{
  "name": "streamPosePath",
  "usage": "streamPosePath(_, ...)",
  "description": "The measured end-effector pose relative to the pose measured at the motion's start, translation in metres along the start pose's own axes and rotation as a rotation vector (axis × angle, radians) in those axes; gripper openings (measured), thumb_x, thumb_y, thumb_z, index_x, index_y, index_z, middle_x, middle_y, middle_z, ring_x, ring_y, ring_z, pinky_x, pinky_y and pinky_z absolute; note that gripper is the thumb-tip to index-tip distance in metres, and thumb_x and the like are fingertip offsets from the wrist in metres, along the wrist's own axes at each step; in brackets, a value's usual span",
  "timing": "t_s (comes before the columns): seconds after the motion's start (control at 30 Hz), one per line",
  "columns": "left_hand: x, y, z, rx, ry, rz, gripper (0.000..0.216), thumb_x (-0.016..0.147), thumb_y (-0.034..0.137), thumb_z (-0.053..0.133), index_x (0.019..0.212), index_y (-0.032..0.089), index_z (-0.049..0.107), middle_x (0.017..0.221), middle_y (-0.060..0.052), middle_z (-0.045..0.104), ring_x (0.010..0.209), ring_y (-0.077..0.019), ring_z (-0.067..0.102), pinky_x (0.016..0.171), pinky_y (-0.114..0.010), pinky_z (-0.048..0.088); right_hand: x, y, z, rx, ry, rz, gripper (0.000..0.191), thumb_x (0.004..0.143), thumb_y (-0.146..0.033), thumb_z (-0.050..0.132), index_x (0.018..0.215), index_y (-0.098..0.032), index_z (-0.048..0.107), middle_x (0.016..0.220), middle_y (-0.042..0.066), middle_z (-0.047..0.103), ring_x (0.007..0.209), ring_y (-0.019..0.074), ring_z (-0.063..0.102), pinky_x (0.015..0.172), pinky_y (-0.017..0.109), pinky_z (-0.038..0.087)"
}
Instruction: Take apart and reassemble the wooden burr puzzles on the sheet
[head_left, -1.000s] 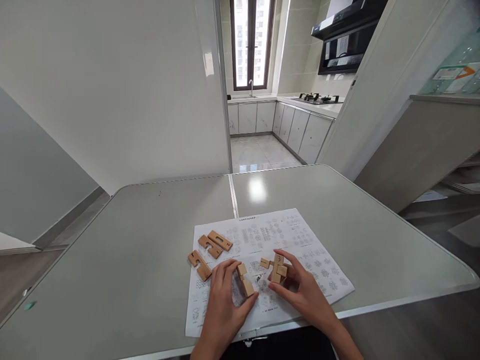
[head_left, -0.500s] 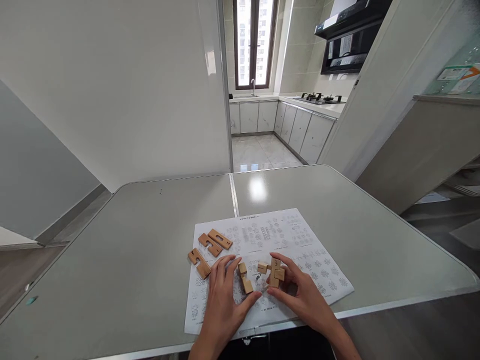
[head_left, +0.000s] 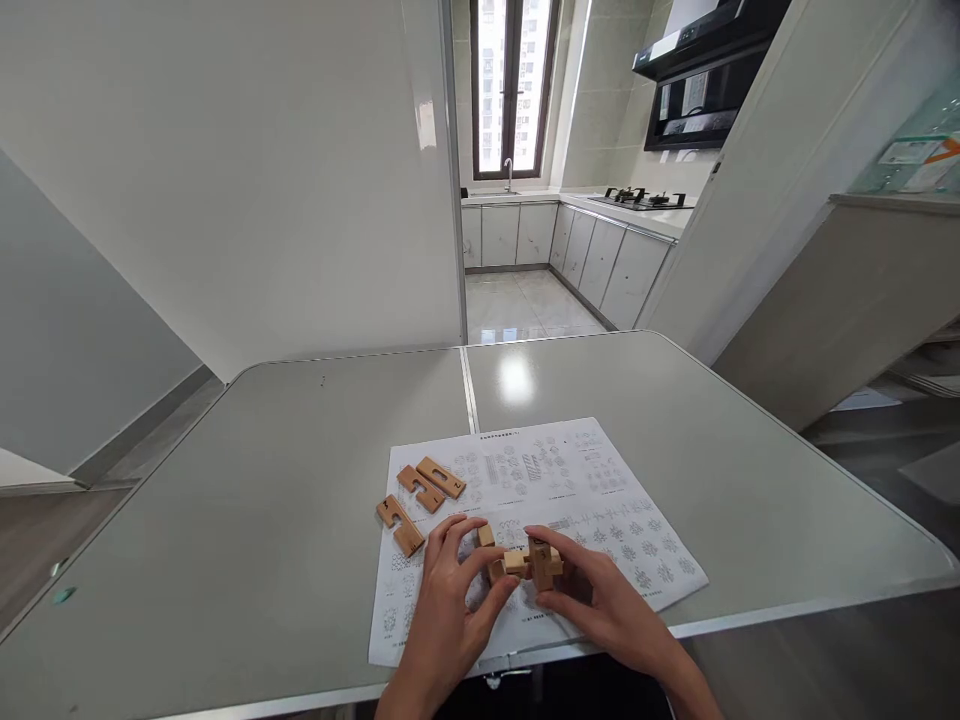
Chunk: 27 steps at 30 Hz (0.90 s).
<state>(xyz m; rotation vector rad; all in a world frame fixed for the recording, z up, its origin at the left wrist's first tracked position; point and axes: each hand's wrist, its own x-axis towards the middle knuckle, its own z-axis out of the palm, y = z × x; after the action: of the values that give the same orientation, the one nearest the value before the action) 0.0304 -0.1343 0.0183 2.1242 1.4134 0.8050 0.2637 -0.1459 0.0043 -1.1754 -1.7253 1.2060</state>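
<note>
Beyond the doorway I can see a kitchen with a tall window [head_left: 491, 90] and a black gas hob [head_left: 645, 199] on its white counter [head_left: 562, 196]. On this side stands the broad grey-green worktop [head_left: 285, 520], a metal strip [head_left: 469, 395] running across its far half. A white printed sheet [head_left: 600, 510], covered in small line diagrams, lies at the near edge.

Over it work two bare hands. The left hand [head_left: 454, 590] has its grip closed round a notched wooden block [head_left: 486, 536], low above the sheet. The right hand [head_left: 600, 595] grips a cluster of interlocked wooden pieces [head_left: 541, 565] between thumb and fingers, one piece marked 3. A pale end of that cluster points into the left hand, by the thumb and index fingertips; I can't tell whether they touch it.

Just beyond the left hand lie three flat, darker wooden plates: the slotted plate [head_left: 448, 482] marked 2, the notched plate [head_left: 431, 497] marked 1 beside it, and a third plate [head_left: 407, 535] across the sheet's left edge. Smallest is a green scrap [head_left: 64, 595], well apart near the worktop's left edge.
</note>
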Motion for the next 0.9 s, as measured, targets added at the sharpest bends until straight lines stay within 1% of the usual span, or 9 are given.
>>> streamPosePath(0.13,0.0005,0.0018,0.0000,0.001,0.016,0.013,0.014,0.097,0.036,0.066,0.106,0.029,0.075,0.141,-0.008,0.058,0.141,-0.0343,0.042,0.112,-0.060,0.046,-0.0001,-0.0031,-0.0023,-0.024,0.016,-0.040,0.059,0.095,-0.029,0.068,0.152,-0.034,0.052,0.129,0.005,0.073,0.099,0.0222,0.071,0.091,0.037,0.059)
streamPosePath(0.27,-0.0003,0.0029,-0.0007,-0.013,-0.001,0.009,0.015,0.097,0.037,0.066,0.107,0.029,0.073,0.142,-0.009,0.057,0.143,-0.0338,0.041,0.114,-0.060,0.044,-0.0004,-0.0048,-0.0044,-0.020,-0.007,-0.032,0.061,0.096,-0.032,0.068,0.154,-0.035,0.050,0.141,0.006,0.067,0.123,0.0285,0.065,0.106,0.045,0.053)
streamPosePath(0.33,-0.0004,0.0035,-0.0012,-0.020,-0.013,0.007,0.015,0.097,0.038,0.065,0.107,0.029,0.073,0.143,-0.008,0.056,0.143,-0.0335,0.040,0.115,-0.059,0.044,-0.0005,-0.0041,-0.0048,-0.001,-0.032,-0.037,0.060,0.097,-0.034,0.067,0.154,-0.035,0.049,0.140,0.007,0.067,0.128,0.0287,0.063,0.109,0.046,0.051)
streamPosePath(0.43,0.0000,0.0044,-0.0016,-0.020,-0.013,0.010,0.015,0.098,0.038,0.064,0.106,0.028,0.073,0.142,-0.009,0.056,0.142,-0.0333,0.041,0.114,-0.058,0.045,-0.0006,-0.0029,-0.0049,0.028,-0.061,-0.042,0.060,0.100,-0.034,0.063,0.157,-0.034,0.046,0.136,0.008,0.068,0.124,0.0270,0.065,0.106,0.044,0.053)
streamPosePath(0.6,0.0002,0.0045,-0.0009,-0.004,-0.001,0.025,0.012,0.097,0.036,0.065,0.101,0.027,0.073,0.139,-0.008,0.059,0.138,-0.0326,0.047,0.111,-0.056,0.049,-0.0007,-0.0047,-0.0066,0.057,-0.092,-0.024,0.063,0.100,-0.032,0.062,0.159,-0.031,0.041,0.120,0.006,0.073,0.112,0.0251,0.067,0.102,0.045,0.054)
streamPosePath(0.67,0.0001,0.0037,-0.0006,0.005,0.001,0.043,0.013,0.096,0.035,0.067,0.106,0.029,0.073,0.137,-0.008,0.060,0.136,-0.0323,0.049,0.109,-0.056,0.051,-0.0008,-0.0059,-0.0082,0.092,-0.137,-0.007,0.063,0.101,-0.032,0.060,0.161,-0.030,0.038,0.118,0.006,0.072,0.108,0.0237,0.067,0.101,0.045,0.054)
streamPosePath(0.77,0.0002,0.0024,-0.0003,0.017,0.009,0.060,0.021,0.095,0.035,0.070,0.116,0.034,0.072,0.137,-0.006,0.062,0.136,-0.0309,0.051,0.107,-0.054,0.053,-0.0007,-0.0065,-0.0100,0.141,-0.188,-0.001,0.061,0.103,-0.034,0.057,0.161,-0.031,0.038,0.122,0.006,0.070,0.109,0.0229,0.065,0.104,0.044,0.051)
streamPosePath(0.83,0.0004,0.0019,-0.0002,0.022,0.014,0.069,0.021,0.094,0.034,0.070,0.115,0.036,0.072,0.137,-0.005,0.062,0.135,-0.0300,0.052,0.107,-0.052,0.054,-0.0003,-0.0064,-0.0097,0.143,-0.184,0.000,0.060,0.103,-0.036,0.058,0.160,-0.031,0.039,0.122,0.006,0.069,0.109,0.0232,0.064,0.104,0.044,0.050)
streamPosePath(0.9,0.0004,0.0017,0.0001,0.021,0.022,0.074,0.015,0.094,0.034,0.070,0.109,0.034,0.072,0.137,-0.004,0.062,0.135,-0.0298,0.052,0.107,-0.051,0.055,0.0006,-0.0057,-0.0079,0.120,-0.154,0.004,0.061,0.103,-0.037,0.058,0.160,-0.032,0.039,0.115,0.005,0.070,0.104,0.0228,0.065,0.101,0.043,0.051)
